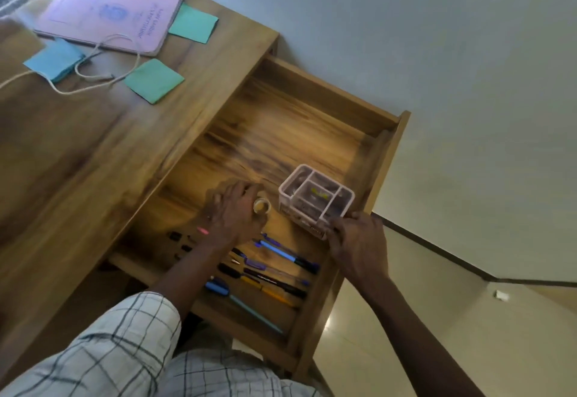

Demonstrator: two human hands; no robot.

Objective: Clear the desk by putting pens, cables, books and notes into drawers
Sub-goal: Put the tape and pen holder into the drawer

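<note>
Head view, looking steeply down and blurred by motion. Set in a wooden desk (93, 153), a drawer (324, 93) pulled far out.

Inside it, toward the near end, a spread of pens (274, 271) lying flat and roughly side by side, in blue, black, purple and yellow-orange. Just left of those, a few small black clips (176, 235) and a pink tip (203, 230) showing at the edge of the left hand (232, 212).

Over the drawer floor, that hand back upward, fingers bent and close together against a small tape roll (261, 206). Too blurred to tell whether gripping the roll or only touching it.

Just right of the roll, a pink organiser (315, 199) with several compartments, close to the drawer's right wall, its small contents too blurred to name. At its near corner, the right hand (359, 243), fingers curled round the rim and holding it.

Out on the desk top, far left, a pink book (109, 12) lying flat. Looped across its near edge and onto the wood, a white cable (67, 93). Beside the book's right edge, a green note (193, 23); nearer, a second green note (154, 81); to the left, under the cable, a blue note pad (54, 60).

On the left arm, a checked sleeve (125, 334). Beyond the drawer, a pale wall (437, 53) and glossy floor (390, 334).
</note>
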